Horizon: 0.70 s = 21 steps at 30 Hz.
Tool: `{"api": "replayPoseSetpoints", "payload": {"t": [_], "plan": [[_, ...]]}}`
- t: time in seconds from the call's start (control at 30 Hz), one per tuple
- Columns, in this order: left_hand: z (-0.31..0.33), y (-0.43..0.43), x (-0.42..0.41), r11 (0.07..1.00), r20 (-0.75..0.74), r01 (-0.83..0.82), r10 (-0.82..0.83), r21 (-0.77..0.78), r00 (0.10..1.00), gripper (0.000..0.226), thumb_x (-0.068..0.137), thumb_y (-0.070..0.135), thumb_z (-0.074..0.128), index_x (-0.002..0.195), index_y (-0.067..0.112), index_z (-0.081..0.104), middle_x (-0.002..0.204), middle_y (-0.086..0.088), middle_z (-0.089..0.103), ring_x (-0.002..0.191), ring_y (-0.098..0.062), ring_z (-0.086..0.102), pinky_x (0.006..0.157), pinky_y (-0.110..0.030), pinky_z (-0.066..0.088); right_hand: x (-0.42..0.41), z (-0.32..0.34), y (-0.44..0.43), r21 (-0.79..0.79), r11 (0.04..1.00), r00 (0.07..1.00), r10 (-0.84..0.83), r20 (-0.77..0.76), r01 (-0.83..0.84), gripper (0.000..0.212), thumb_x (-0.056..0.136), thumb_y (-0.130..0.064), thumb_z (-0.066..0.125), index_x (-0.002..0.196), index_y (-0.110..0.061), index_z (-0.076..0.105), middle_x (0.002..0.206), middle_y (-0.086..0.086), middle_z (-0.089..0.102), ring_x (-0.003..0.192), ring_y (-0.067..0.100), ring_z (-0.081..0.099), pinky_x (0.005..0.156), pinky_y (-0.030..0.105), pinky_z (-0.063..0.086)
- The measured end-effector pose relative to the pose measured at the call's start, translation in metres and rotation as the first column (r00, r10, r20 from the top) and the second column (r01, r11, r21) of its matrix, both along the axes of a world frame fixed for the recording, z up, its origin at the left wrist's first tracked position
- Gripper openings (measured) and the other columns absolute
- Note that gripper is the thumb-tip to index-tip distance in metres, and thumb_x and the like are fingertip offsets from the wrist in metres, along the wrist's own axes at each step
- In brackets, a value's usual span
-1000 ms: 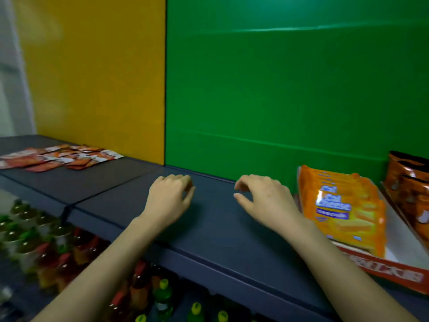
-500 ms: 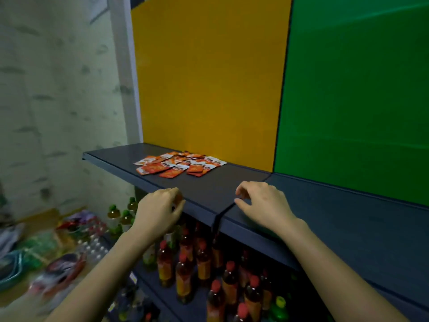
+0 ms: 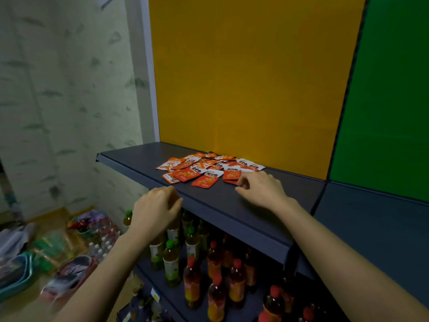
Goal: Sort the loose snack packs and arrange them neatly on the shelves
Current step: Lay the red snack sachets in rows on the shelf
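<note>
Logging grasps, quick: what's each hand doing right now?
Left hand: open, loosely curled, holding nothing.
Right hand: open, loosely curled, holding nothing.

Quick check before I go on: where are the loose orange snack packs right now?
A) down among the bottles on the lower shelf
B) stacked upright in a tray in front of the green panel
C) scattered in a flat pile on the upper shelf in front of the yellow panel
C: the snack packs lie overlapping on the dark shelf below the yellow panel, just beyond the right hand.
</note>
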<state>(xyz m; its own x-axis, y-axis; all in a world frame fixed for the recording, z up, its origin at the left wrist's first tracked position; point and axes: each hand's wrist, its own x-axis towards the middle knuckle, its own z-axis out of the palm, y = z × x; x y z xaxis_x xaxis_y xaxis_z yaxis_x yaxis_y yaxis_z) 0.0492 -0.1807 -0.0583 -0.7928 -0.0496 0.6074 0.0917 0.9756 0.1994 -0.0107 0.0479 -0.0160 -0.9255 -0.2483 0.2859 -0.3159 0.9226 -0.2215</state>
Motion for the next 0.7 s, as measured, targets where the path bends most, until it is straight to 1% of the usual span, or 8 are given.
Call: {"api": "replayPoseSetpoints", "payload": {"t": [0.2, 0.27, 0.37, 0.5, 0.57, 0.6, 0.67, 0.7], "plan": [[0.006, -0.021, -0.083, 1.000, 0.044, 0.001, -0.002, 0.016, 0.999, 0.027, 0.089, 0.041, 0.049, 0.099, 0.018, 0.062, 0.105, -0.003, 0.065, 0.102, -0.022, 0.057, 0.075, -0.034, 0.046, -0.075, 0.004, -0.027, 0.054, 0.995, 0.996, -0.084, 0.003, 0.083, 0.031, 0.090, -0.043, 0.050, 0.110, -0.022, 0.061, 0.117, 0.000, 0.062, 0.108, 0.021, 0.056, 0.078, 0.033, 0.046], [0.012, -0.022, -0.108, 1.000, 0.078, -0.007, 0.006, 0.013, 0.997, 0.035, 0.090, 0.044, 0.048, 0.108, 0.017, 0.061, 0.112, -0.006, 0.063, 0.107, -0.024, 0.055, 0.078, -0.035, 0.046, -0.097, 0.007, -0.033, 0.135, 0.983, 0.991, -0.131, 0.019, 0.127, 0.040, 0.090, -0.049, 0.047, 0.113, -0.018, 0.061, 0.118, 0.003, 0.061, 0.108, 0.023, 0.056, 0.078, 0.033, 0.046], [0.015, -0.026, -0.143, 0.999, 0.117, -0.026, 0.028, -0.019, 0.993, 0.049, 0.088, 0.053, 0.045, 0.116, 0.015, 0.058, 0.118, -0.007, 0.059, 0.112, -0.023, 0.052, 0.082, -0.035, 0.046, -0.123, 0.008, -0.036, 0.224, 0.952, 0.972, -0.227, 0.055, 0.210, 0.060, 0.088, -0.063, 0.041, 0.122, -0.016, 0.055, 0.126, 0.007, 0.057, 0.115, 0.026, 0.054, 0.083, 0.034, 0.045], [0.013, -0.032, -0.178, 0.999, 0.261, -0.032, 0.041, -0.039, 0.964, 0.068, 0.075, 0.073, 0.046, 0.107, 0.014, 0.059, 0.114, -0.008, 0.059, 0.104, -0.025, 0.056, 0.079, -0.036, 0.048, -0.142, 0.002, -0.041, 0.265, 0.928, 0.947, -0.299, 0.114, 0.261, 0.073, 0.082, -0.074, 0.034, 0.115, -0.014, 0.056, 0.125, 0.007, 0.058, 0.114, 0.026, 0.054, 0.080, 0.032, 0.042], [0.013, -0.032, -0.189, 0.999, 0.314, -0.017, 0.032, -0.050, 0.949, 0.067, 0.071, 0.073, 0.052, 0.105, 0.016, 0.058, 0.113, -0.007, 0.057, 0.102, -0.025, 0.057, 0.077, -0.035, 0.048, -0.148, -0.001, -0.042, 0.250, 0.927, 0.941, -0.317, 0.120, 0.280, 0.071, 0.077, -0.079, 0.037, 0.101, -0.016, 0.057, 0.119, 0.005, 0.061, 0.109, 0.024, 0.057, 0.075, 0.031, 0.040], [0.014, -0.032, -0.195, 0.999, 0.336, -0.006, 0.021, -0.047, 0.942, 0.062, 0.069, 0.072, 0.055, 0.099, 0.017, 0.057, 0.111, -0.007, 0.058, 0.100, -0.025, 0.057, 0.074, -0.034, 0.047, -0.151, -0.002, -0.042, 0.238, 0.926, 0.936, -0.329, 0.127, 0.293, 0.069, 0.074, -0.080, 0.040, 0.096, -0.017, 0.056, 0.118, 0.005, 0.062, 0.108, 0.023, 0.057, 0.074, 0.031, 0.040], [0.018, -0.034, -0.204, 0.999, 0.387, 0.033, -0.028, -0.008, 0.922, 0.057, 0.067, 0.069, 0.061, 0.088, 0.017, 0.051, 0.104, -0.006, 0.061, 0.094, -0.023, 0.057, 0.069, -0.032, 0.044, -0.154, -0.002, -0.041, 0.228, 0.924, 0.925, -0.347, 0.155, 0.309, 0.068, 0.071, -0.079, 0.047, 0.100, -0.018, 0.057, 0.119, 0.003, 0.061, 0.110, 0.023, 0.056, 0.077, 0.032, 0.041], [0.019, -0.036, -0.210, 0.998, 0.417, 0.058, -0.058, 0.014, 0.907, 0.058, 0.066, 0.068, 0.063, 0.089, 0.017, 0.052, 0.104, -0.006, 0.062, 0.095, -0.023, 0.057, 0.072, -0.034, 0.045, -0.155, -0.002, -0.041, 0.218, 0.924, 0.917, -0.355, 0.182, 0.314, 0.069, 0.071, -0.077, 0.051, 0.104, -0.018, 0.058, 0.119, 0.002, 0.060, 0.112, 0.023, 0.055, 0.080, 0.033, 0.041]]}}
